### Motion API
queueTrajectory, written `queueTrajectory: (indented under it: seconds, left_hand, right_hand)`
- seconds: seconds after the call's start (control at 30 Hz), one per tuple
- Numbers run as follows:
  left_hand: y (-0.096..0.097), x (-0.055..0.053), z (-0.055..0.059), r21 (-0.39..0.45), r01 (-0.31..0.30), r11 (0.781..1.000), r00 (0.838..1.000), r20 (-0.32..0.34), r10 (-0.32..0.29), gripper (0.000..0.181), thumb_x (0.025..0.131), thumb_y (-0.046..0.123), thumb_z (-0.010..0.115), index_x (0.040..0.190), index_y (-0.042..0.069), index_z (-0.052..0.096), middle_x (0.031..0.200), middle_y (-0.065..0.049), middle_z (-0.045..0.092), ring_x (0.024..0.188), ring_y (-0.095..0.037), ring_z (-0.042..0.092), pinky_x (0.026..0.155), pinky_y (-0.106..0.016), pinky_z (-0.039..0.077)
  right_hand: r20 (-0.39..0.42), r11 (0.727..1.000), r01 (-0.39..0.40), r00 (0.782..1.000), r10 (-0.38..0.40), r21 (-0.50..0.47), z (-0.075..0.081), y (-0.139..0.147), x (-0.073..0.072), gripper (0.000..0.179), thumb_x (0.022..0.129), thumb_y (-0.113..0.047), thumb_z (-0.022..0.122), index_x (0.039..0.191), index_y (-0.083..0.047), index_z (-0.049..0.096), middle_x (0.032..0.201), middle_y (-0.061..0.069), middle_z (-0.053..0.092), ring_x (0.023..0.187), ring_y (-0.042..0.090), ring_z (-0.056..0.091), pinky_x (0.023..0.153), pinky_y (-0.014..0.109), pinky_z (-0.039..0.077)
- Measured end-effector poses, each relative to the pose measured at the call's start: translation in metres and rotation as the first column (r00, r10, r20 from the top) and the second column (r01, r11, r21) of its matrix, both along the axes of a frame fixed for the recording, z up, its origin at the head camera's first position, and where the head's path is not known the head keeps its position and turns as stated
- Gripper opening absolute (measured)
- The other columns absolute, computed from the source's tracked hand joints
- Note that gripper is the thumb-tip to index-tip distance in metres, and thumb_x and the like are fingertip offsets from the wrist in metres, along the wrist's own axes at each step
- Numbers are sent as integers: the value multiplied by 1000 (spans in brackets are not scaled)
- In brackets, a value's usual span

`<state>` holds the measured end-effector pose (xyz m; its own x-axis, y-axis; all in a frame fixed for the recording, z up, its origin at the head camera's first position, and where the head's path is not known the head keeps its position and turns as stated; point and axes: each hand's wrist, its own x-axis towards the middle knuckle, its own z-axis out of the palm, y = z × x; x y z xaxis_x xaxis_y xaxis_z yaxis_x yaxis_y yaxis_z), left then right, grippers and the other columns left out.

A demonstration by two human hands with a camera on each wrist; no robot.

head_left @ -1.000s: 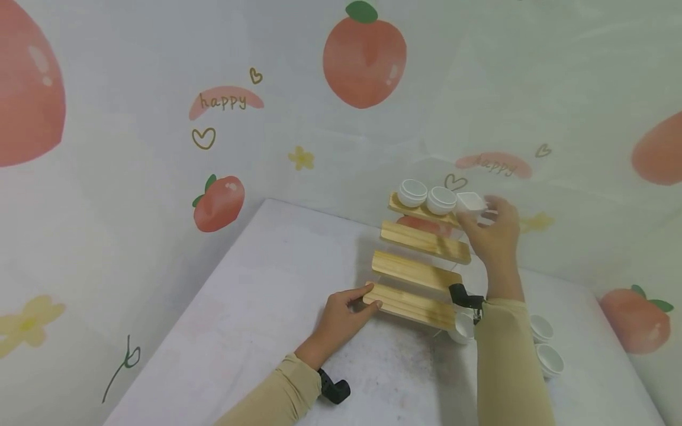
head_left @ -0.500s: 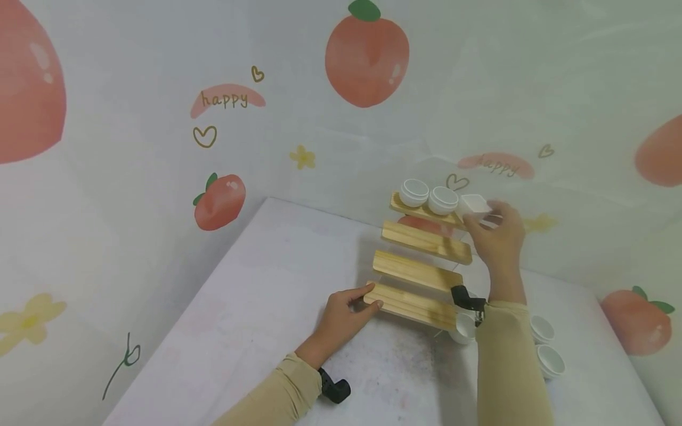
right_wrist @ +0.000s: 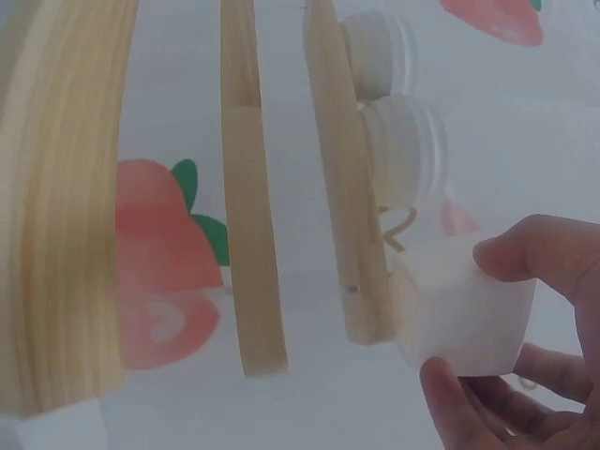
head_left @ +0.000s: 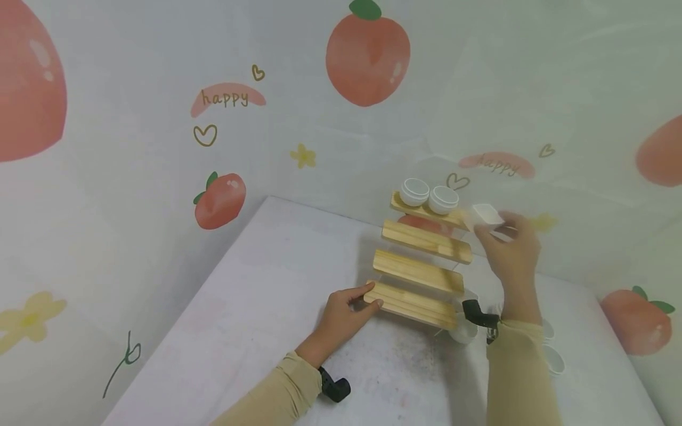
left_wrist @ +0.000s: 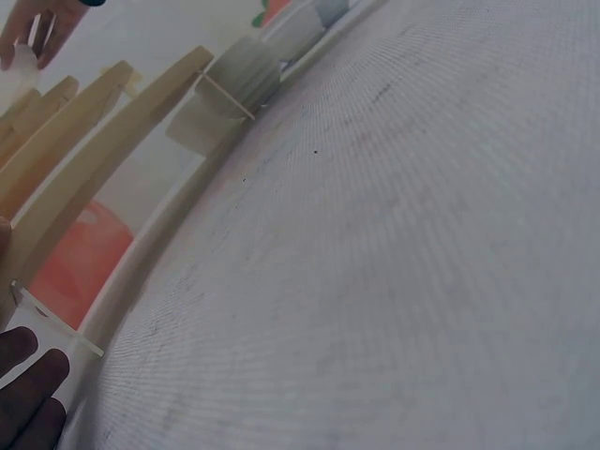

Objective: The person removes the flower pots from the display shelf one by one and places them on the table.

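Observation:
A wooden tiered rack (head_left: 418, 272) stands on the table with several narrow shelves. My left hand (head_left: 341, 322) pinches the left end of its lowest shelf; fingertips (left_wrist: 37, 384) show at the lower left of the left wrist view. My right hand (head_left: 511, 242) holds a white square cup (head_left: 486, 218) just off the right end of the top shelf (right_wrist: 347, 187). In the right wrist view the thumb and fingers grip this square cup (right_wrist: 464, 305) from opposite sides. On the top shelf, two round white bowls (head_left: 443, 200) sit side by side at the left and middle.
A white bowl (head_left: 463, 331) stands on the table by the rack's lower right corner. More white bowls (head_left: 554, 359) are farther right, partly hidden by the right sleeve. A printed peach backdrop (head_left: 367, 136) rises behind the white table (head_left: 256, 284).
My right hand has moved right and slightly down with the square cup, away from the round bowls and past the top shelf's end. The left hand has stayed in place.

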<state>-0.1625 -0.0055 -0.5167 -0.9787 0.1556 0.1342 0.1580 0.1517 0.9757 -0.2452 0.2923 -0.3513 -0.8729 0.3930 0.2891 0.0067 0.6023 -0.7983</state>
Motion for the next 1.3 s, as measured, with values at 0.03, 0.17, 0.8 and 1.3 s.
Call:
queueTrajectory:
  seconds: [0.03, 0.17, 0.8, 1.3]
  left_hand:
    - [0, 0, 0, 1, 0, 1000, 1000, 1, 0, 53, 97, 39, 80, 144, 19, 67, 149, 1, 63, 145, -22, 55, 115, -46, 49]
    - [-1, 0, 0, 4, -2, 1000, 1000, 6, 2, 52, 97, 39, 80, 144, 19, 68, 150, 0, 63, 146, -21, 55, 117, -46, 49]
    - [1, -2, -5, -7, -4, 1000, 1000, -4, 4, 53, 97, 45, 79, 143, 23, 68, 149, 1, 63, 145, -20, 55, 116, -48, 49]
    - [1, -2, -3, -5, -6, 1000, 1000, 9, 6, 52, 96, 41, 80, 143, 22, 68, 149, 1, 63, 145, -19, 55, 118, -47, 48]
  right_hand:
    - [-2, 1000, 3, 1000, -3, 1, 0, 1, 2, 59, 92, -22, 82, 143, -4, 60, 132, -3, 58, 120, 19, 65, 94, 15, 58]
    - [-6, 1000, -1, 1000, 1, -6, -1, 10, 10, 58, 91, -19, 83, 141, -3, 60, 119, -14, 56, 110, 6, 64, 89, 10, 56]
    - [41, 985, -153, 988, 150, 81, -12, 40, 58, 72, 90, -6, 83, 153, 1, 48, 116, -18, 50, 101, -12, 56, 82, 1, 51]
    - [117, 905, -359, 933, 341, 229, -33, 54, 92, 59, 86, -2, 85, 137, 7, 56, 130, 4, 55, 108, -21, 45, 82, -1, 49]
